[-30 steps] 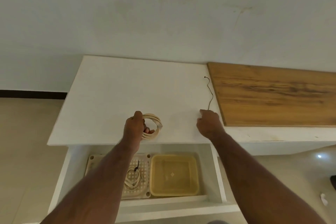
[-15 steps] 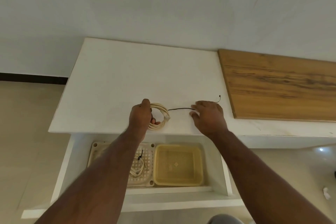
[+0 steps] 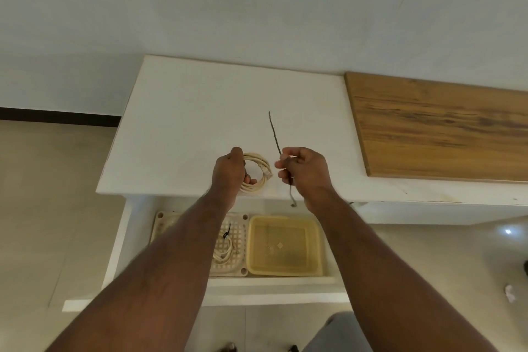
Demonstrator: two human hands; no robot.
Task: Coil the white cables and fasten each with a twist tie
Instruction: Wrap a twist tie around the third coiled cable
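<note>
white cable coil (image 3: 255,172) gripped in left hand (image 3: 228,173) over surface (image 3: 183,123) near front edge; right hand (image 3: 304,170) fingers pinch black twist tie (image 3: 274,134) just beside coil, tie upright.

A white counter (image 3: 185,111) stands against a pale wall (image 3: 257,3). A wooden board (image 3: 440,128) lies flat on its right part, reaching the far edge. Below the near edge, a lower white shelf (image 3: 271,284) carries two items side by side — a perforated cream tray (image 3: 238,234) on the left and a yellow tub (image 3: 284,246) on the right, touching. Beige floor tiles (image 3: 51,208) extend left; a dark skirting strip (image 3: 57,116) runs along the wall base.
</note>
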